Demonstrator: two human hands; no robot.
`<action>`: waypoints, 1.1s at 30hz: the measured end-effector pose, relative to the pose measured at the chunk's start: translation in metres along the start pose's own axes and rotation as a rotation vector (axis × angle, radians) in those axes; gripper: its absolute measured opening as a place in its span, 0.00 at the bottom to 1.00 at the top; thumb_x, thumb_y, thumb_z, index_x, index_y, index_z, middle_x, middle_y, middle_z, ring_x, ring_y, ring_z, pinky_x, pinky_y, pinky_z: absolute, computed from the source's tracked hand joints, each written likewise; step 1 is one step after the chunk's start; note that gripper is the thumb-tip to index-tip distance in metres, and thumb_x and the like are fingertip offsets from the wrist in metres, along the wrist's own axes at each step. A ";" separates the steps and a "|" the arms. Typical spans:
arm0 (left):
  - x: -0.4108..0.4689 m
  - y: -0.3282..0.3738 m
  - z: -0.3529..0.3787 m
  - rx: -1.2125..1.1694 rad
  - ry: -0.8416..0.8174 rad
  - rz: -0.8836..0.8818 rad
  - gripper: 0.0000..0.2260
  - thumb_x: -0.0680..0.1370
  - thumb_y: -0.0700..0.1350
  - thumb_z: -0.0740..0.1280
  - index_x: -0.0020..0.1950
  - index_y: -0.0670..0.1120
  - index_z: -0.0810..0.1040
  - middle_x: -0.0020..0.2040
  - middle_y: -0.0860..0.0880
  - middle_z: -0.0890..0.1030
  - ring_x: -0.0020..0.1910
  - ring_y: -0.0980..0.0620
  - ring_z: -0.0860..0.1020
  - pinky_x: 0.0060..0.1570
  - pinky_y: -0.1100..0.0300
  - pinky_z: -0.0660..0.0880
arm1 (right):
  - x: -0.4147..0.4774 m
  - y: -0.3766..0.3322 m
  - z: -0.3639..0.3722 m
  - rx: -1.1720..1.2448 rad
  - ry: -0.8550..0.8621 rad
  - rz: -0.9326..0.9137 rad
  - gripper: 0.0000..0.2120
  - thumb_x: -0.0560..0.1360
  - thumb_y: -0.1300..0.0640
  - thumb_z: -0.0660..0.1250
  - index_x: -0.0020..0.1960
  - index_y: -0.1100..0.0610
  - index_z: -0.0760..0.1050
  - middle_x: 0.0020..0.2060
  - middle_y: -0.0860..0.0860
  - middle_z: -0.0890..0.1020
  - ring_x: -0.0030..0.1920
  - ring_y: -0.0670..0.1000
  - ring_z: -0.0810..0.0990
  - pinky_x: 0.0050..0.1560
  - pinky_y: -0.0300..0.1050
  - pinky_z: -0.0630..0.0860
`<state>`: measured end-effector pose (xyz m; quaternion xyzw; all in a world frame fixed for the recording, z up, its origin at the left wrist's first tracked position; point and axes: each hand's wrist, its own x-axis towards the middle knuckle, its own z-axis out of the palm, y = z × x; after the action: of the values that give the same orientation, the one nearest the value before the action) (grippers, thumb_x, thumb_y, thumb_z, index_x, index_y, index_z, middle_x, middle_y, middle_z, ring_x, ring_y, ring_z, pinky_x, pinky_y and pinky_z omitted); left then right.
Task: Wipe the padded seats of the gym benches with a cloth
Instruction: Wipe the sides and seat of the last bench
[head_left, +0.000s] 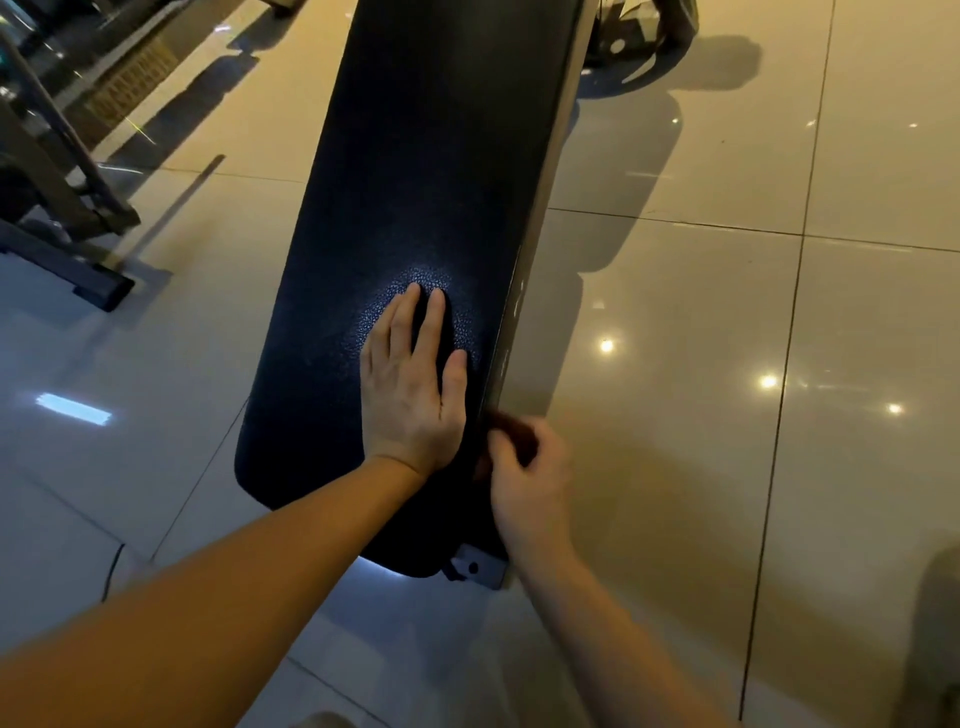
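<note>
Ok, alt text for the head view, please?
A left hand lies flat on a black padded bench seat, while the right hand grips a dark cloth at the seat's right edge. Glossy floor tiles surround the bench.

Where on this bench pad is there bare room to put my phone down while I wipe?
The bench pad is bare beyond the left hand fingertips, and along its left edge. It is crowded at the near right edge, where the right hand bunches the cloth.
</note>
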<state>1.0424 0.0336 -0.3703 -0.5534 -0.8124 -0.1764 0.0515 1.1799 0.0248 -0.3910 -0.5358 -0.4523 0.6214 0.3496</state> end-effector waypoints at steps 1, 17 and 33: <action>0.001 0.000 0.000 -0.005 -0.007 -0.002 0.27 0.83 0.56 0.53 0.82 0.49 0.59 0.82 0.48 0.58 0.81 0.48 0.55 0.78 0.43 0.55 | 0.020 -0.012 -0.002 -0.037 -0.006 -0.044 0.04 0.80 0.57 0.69 0.49 0.49 0.78 0.41 0.47 0.82 0.42 0.45 0.81 0.44 0.40 0.79; 0.000 0.000 -0.001 -0.003 -0.003 -0.008 0.27 0.83 0.55 0.53 0.82 0.49 0.59 0.82 0.48 0.58 0.81 0.48 0.55 0.79 0.47 0.53 | 0.075 -0.035 -0.011 -0.265 -0.030 -0.326 0.06 0.80 0.56 0.68 0.55 0.51 0.80 0.45 0.45 0.81 0.48 0.46 0.80 0.53 0.44 0.78; 0.000 0.000 -0.002 0.009 0.009 0.011 0.27 0.83 0.55 0.53 0.82 0.48 0.60 0.81 0.47 0.59 0.80 0.47 0.58 0.76 0.42 0.58 | 0.048 -0.014 -0.019 -0.577 -0.048 -0.695 0.06 0.80 0.57 0.64 0.54 0.58 0.77 0.45 0.51 0.77 0.45 0.51 0.75 0.45 0.50 0.76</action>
<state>1.0418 0.0331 -0.3689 -0.5570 -0.8097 -0.1752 0.0587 1.1894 0.0779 -0.3947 -0.4131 -0.7681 0.3281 0.3631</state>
